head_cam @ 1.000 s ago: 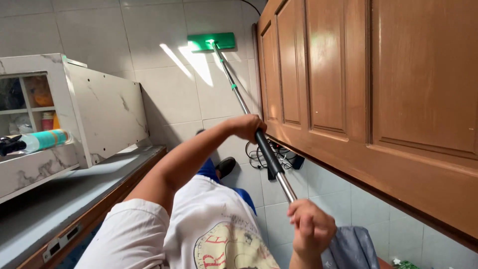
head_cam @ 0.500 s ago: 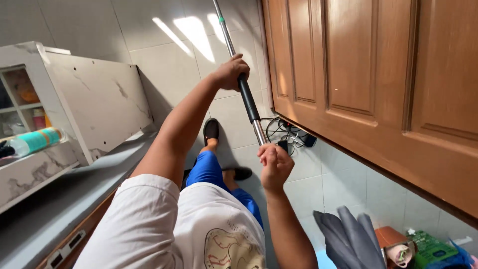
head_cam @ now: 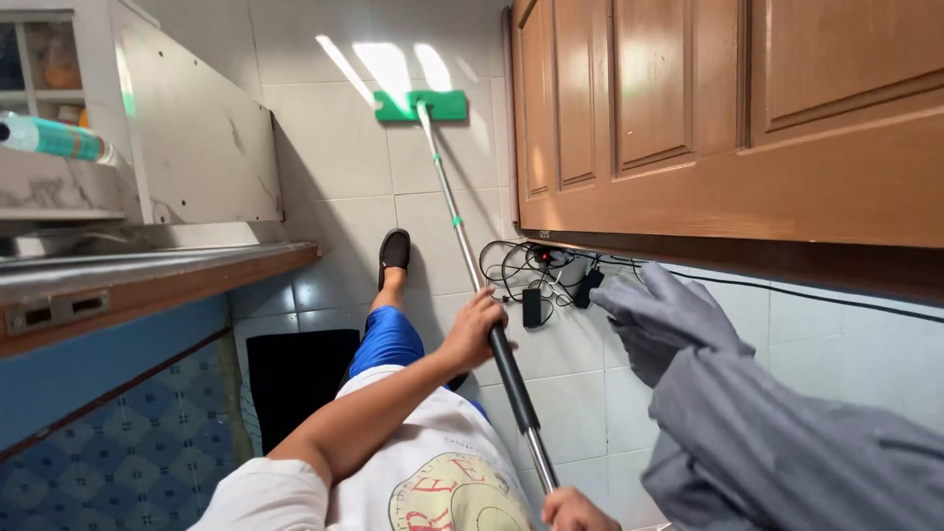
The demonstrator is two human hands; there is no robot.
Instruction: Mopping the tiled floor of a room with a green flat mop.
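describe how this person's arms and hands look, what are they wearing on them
Both hands are bare: no gloves, rings or watch show. The left hand leads to a forearm bare up to a short white sleeve. Only part of the right hand shows at the bottom edge.

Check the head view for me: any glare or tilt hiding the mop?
Head view: rolled sideways; bright sunlight patches on floor tiles beside the green mop head, not hiding it; mop handle sharp; right hand cropped at the bottom edge.

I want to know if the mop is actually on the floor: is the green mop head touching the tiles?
Touching. The head view shows the green mop head lying flat against the tiled floor, no gap visible, with the left hand gripping the mop handle.
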